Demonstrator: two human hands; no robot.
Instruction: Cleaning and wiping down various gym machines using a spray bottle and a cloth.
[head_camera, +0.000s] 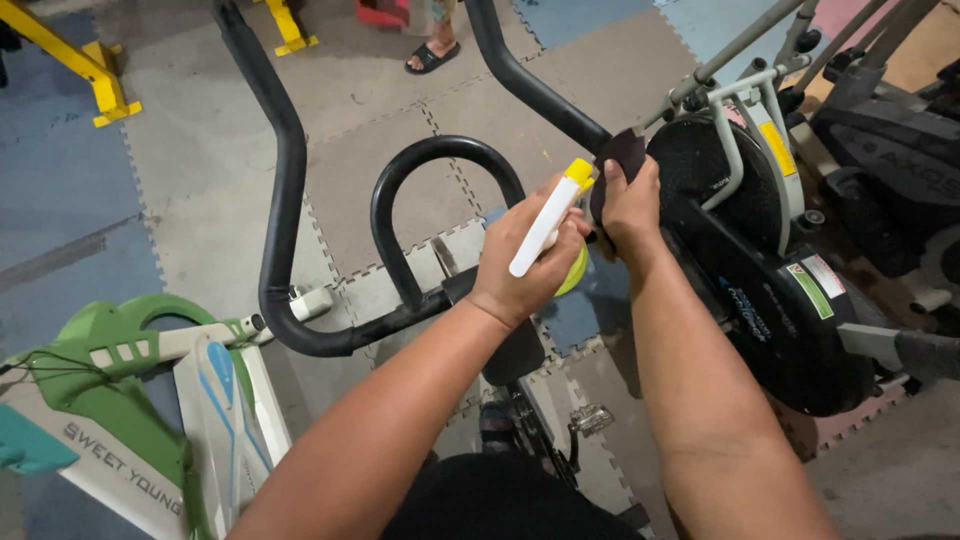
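Risk: your left hand (527, 262) grips spray bottle (550, 225) tight, right hand (630, 205) pinches dark cloth (622, 155) on far handlebar (530, 85); overspray could wet grip, cloth may slip.

both bare forearms stretch forward, nearly side by side; left hand (525, 262) is curled into a closed grip, knuckles up, wrist bent slightly inward; right hand (630, 205) sits just beside it, fingers (612, 178) clamped down, wrist straight
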